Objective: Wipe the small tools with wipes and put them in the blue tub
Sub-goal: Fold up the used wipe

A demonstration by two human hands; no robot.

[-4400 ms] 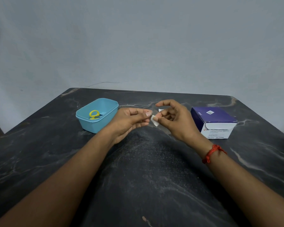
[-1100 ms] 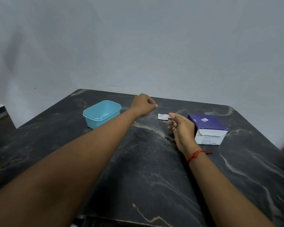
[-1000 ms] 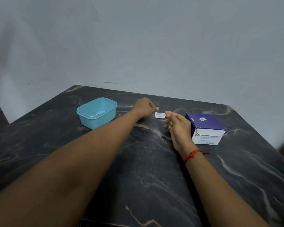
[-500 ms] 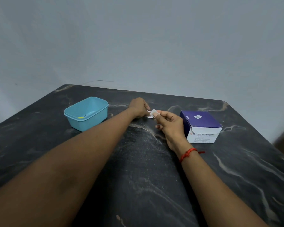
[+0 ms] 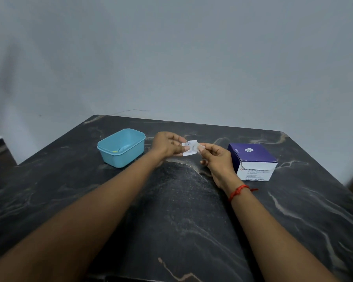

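Blue tub [image 5: 120, 158] sits on the counter [image 5: 171, 210] at 9 o'clock from the hands, open-topped, just beside the left wrist. Inside it: a yellow piece [image 5: 115, 151] low against the near wall and a pale sliver [image 5: 124, 148] next to it, both too small to identify. Purple-and-white box [image 5: 253, 159] is at 3 o'clock from the right hand [image 5: 216, 158], close to it; can't tell if they touch. It has a purple top with a small white label and a white front with small print that is mostly unreadable. Its contents are not visible. Left forearm comes in from 7 o'clock, right forearm from 5 o'clock, with a red thread [image 5: 237, 192] on the right wrist. Left hand [image 5: 167, 145] sits between the tub and the wipe sachet [image 5: 191, 148] and covers the sachet's left edge. The sachet is held above the counter, toward 12 o'clock from the counter's centre, between the two hands. Left hand pinches its left side with thumb and fingertips, and right hand pinches its right side the same way, other fingers curled under. The sachet is small, white and roughly square, with faint grey-blue print, and looks slightly crumpled. Can't tell whether it is torn open. Grey wall [image 5: 192, 68] stands behind, with a thin dark line [image 5: 130, 110] just above the far counter edge.
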